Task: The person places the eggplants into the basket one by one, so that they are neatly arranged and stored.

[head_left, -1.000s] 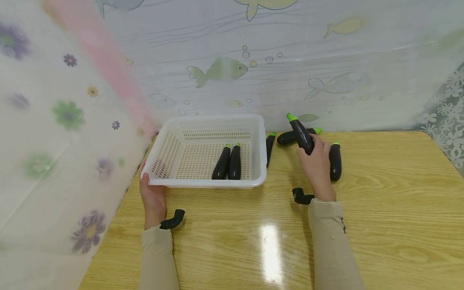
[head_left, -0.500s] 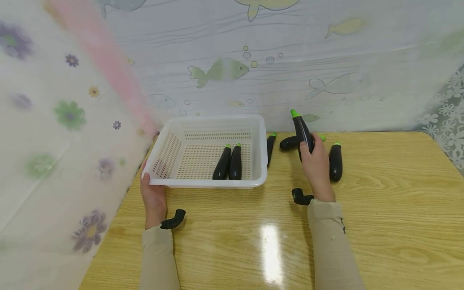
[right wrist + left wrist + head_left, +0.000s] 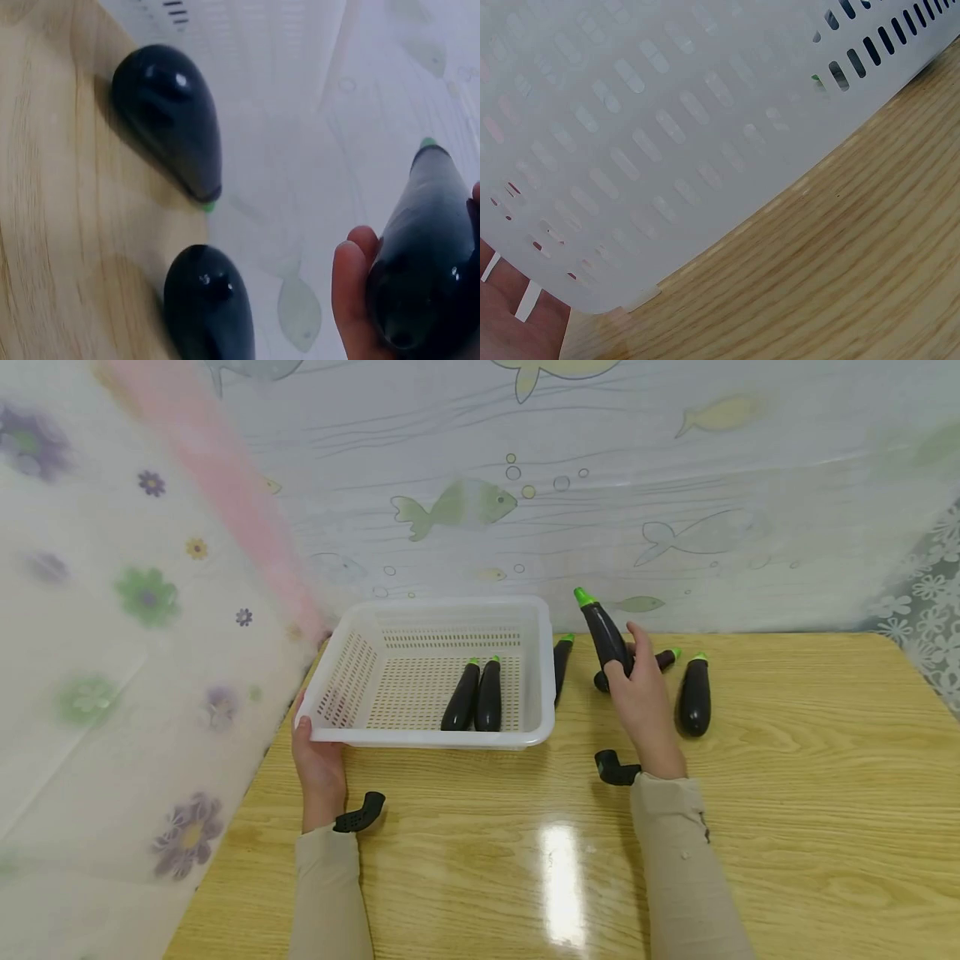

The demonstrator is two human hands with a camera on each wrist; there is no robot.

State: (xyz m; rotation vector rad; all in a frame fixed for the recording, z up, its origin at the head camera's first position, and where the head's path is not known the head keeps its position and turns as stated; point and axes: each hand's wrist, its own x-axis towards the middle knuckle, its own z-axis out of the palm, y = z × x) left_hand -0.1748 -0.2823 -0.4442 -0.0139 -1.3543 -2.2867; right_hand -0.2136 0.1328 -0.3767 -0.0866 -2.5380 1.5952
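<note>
My left hand (image 3: 321,770) grips the front left corner of a white plastic basket (image 3: 420,739), its thumb over the rim. Two dark eggplants, one on the left (image 3: 461,697) and one on the right (image 3: 489,697), lie side by side inside. Held up over the table in my right hand (image 3: 647,706) is another eggplant (image 3: 604,633), green stem end pointing up and away. The right wrist view shows fingers (image 3: 349,292) wrapped around this eggplant (image 3: 424,262). From the left wrist, the basket's slotted wall (image 3: 705,150) hides most of the left hand (image 3: 517,319).
One eggplant (image 3: 562,662) lies against the basket's right side. Another eggplant (image 3: 666,660) is partly hidden behind my right hand, and a further eggplant (image 3: 695,697) lies to its right. A patterned sheet (image 3: 450,543) rises behind the wooden table (image 3: 465,860).
My right hand has swung the held eggplant leftward toward the basket over the last half second. The eggplant behind it appears shifted slightly right. My left hand stays on the basket corner.
</note>
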